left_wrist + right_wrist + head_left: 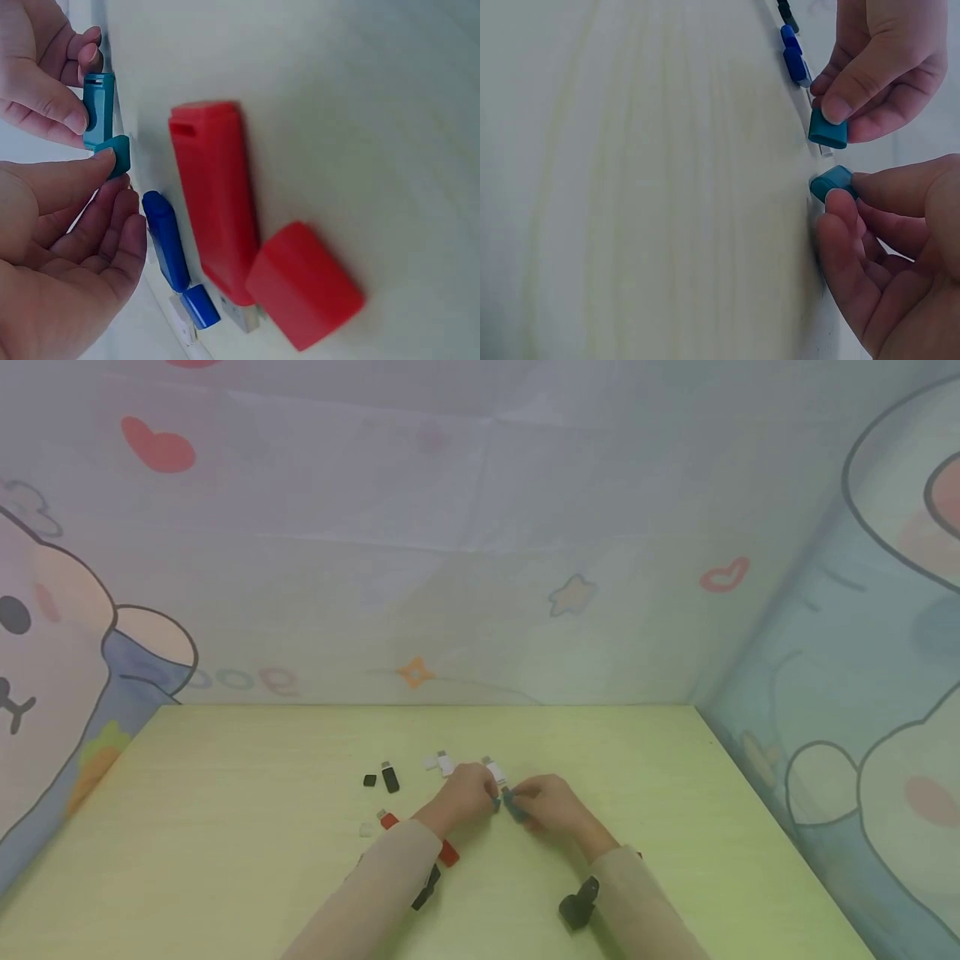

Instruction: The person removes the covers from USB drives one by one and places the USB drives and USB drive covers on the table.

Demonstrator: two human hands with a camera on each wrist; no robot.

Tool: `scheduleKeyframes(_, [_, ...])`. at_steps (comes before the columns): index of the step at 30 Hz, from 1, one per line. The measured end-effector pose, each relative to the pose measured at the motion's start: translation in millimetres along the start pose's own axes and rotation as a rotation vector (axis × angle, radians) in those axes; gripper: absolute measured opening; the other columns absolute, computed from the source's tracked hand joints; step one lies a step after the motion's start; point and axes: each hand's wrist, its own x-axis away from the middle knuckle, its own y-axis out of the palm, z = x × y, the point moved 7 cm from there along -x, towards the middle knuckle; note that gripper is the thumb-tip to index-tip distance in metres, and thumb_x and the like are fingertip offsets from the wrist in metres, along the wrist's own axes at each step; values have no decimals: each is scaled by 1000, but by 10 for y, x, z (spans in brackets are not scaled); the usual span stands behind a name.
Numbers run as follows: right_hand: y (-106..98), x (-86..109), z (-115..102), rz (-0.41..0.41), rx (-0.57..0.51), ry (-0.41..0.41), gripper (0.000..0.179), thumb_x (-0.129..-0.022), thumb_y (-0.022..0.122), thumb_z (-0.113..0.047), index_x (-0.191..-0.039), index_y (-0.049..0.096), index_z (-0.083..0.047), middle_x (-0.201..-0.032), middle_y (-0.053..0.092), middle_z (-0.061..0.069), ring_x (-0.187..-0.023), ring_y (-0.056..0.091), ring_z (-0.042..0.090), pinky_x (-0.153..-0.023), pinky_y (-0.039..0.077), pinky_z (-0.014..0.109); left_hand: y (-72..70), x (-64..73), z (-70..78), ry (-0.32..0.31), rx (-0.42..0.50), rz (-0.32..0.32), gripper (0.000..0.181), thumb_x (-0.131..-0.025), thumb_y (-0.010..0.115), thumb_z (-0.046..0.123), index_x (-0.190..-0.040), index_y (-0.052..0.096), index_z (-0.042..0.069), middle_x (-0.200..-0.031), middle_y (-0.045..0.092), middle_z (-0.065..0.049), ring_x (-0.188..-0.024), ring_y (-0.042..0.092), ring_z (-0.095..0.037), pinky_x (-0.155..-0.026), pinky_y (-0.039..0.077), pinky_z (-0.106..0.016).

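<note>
In the head view, my left hand (pixel 468 789) and right hand (pixel 553 803) work close together near the middle of the table. Thumb and fingers of the left hand pinch a small teal cap (pixel 112 155). My right hand grips the teal USB flash drive (pixel 98 109) that matches it. From the right wrist camera, a narrow gap shows between the cap (pixel 829 129) and the drive (pixel 832 182). A white flash drive (pixel 494 770) lies just beyond the fingertips. Nearest the left wrist camera are a red flash drive (pixel 214 199) and its loose red cap (pixel 304 285).
A blue flash drive (pixel 166 240) and its blue cap (pixel 200 306) lie beyond the red one. Left of my hands are a black drive (pixel 391 778), a black cap (pixel 370 781), another white drive (pixel 446 765) and a clear cap (pixel 365 830). A printed cloth backdrop (pixel 480 610) rises behind the table.
</note>
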Motion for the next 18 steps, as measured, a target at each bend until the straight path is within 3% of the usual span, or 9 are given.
scheduleKeyframes(3, [10,-17,9,7,6,-5,27,-91,60,-9,-114,65,5,-98,69,13,-60,62,13,-59,54,28,10,-10,-11,8,-3,-1,19,-63,55,-15,-68,69,-3,-67,59,-4,-62,46,-13,-54,39,-21])
scheduleKeyframes(7, [21,-32,16,5,14,-16,27,-91,60,-8,-113,65,6,-94,69,13,-59,61,13,-57,53,28,32,-25,-30,7,-2,-8,22,-63,53,-16,-53,57,4,-54,39,4,-52,30,-10,-47,24,-19])
scheduleKeyframes(11, [28,-48,23,5,24,-18,27,-91,60,-8,-113,65,6,-93,69,13,-58,61,14,-57,53,28,46,-35,-36,-7,4,-19,36,-63,52,-16,-47,39,13,-48,27,7,-48,22,-9,-45,17,-20])
scheduleKeyframes(18, [52,-61,28,7,18,-9,27,-91,61,-9,-113,65,5,-96,69,14,-61,62,14,-58,54,28,48,-41,-47,-24,-6,-26,38,-65,53,-16,-47,40,14,-47,27,7,-48,22,-8,-45,17,-20])
